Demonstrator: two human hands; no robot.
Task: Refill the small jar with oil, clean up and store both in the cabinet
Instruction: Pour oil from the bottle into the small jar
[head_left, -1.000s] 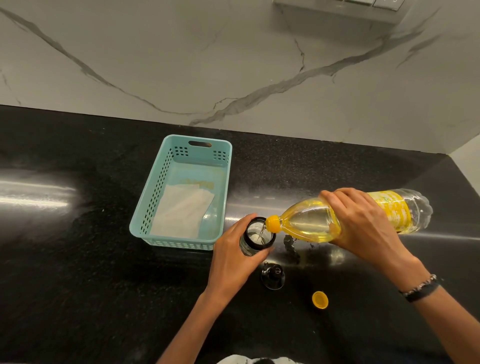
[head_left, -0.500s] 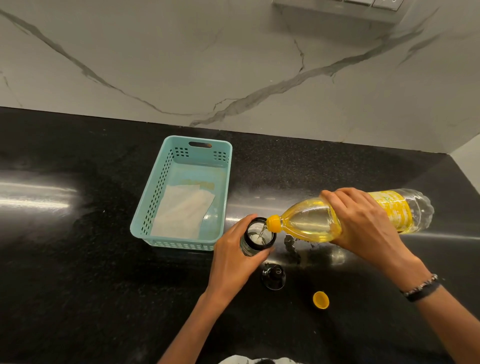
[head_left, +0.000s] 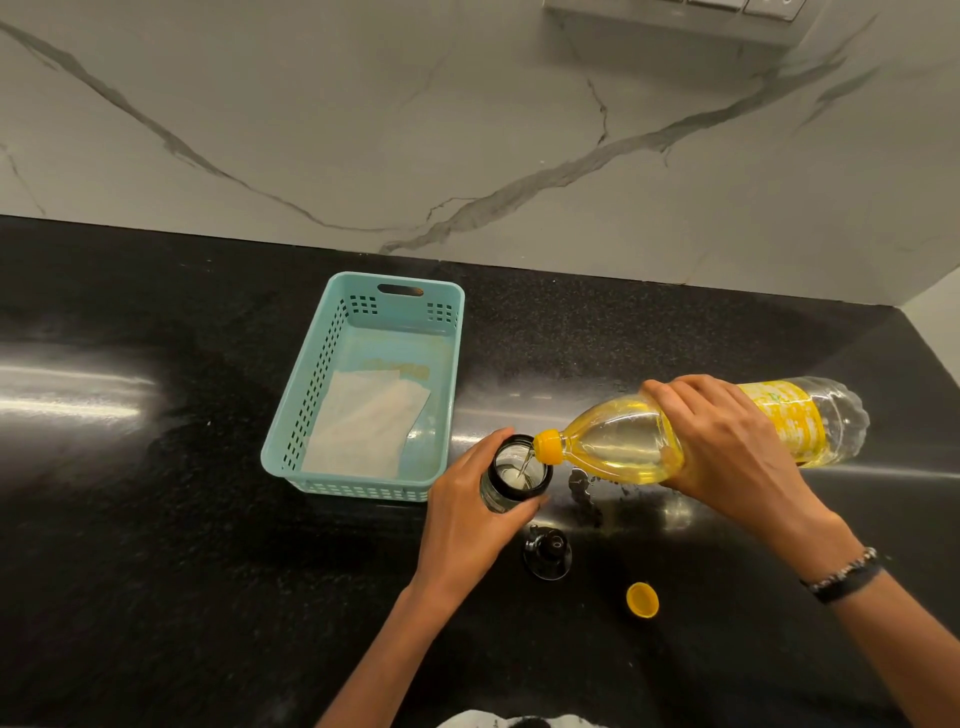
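Yellow oil bottle (head_left: 623, 449), gripped by right hand (head_left: 727, 447) fingers, pours into small jar (head_left: 511, 475) clasped by left hand (head_left: 467, 514).

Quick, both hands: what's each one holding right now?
Left hand: grips the small glass jar.
Right hand: grips the tilted oil bottle.

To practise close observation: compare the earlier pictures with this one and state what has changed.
Nothing visibly changed. The right hand still tips the oil bottle into the small jar, held by the left hand; both caps lie where they were.
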